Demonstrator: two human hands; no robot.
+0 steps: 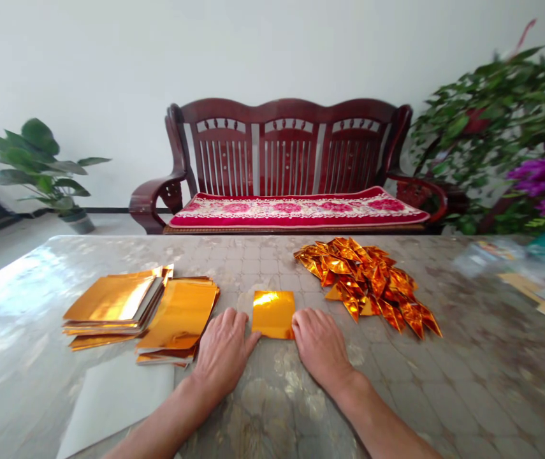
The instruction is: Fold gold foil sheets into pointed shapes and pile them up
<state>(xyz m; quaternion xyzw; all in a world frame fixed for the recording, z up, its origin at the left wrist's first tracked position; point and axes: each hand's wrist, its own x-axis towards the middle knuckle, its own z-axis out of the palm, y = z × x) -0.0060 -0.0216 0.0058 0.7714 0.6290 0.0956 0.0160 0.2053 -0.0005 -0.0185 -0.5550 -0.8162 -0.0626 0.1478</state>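
A small square sheet of gold foil paper lies on the table between my two hands. My left hand rests at its left side, thumb stretched apart from the fingers and its tip by the lower left corner. My right hand has its fingers curled together at the sheet's right edge and appears to pinch it; the thumb is mostly hidden. Left of my left hand are a stack of gold foil sheets and another stack. Folded gold foil pieces are heaped beyond my right hand.
A pale grey sheet lies near my left forearm on the patterned table. Plastic packaging and flat tan pieces are at the right. Behind the table stands a wooden bench, with plants on both sides.
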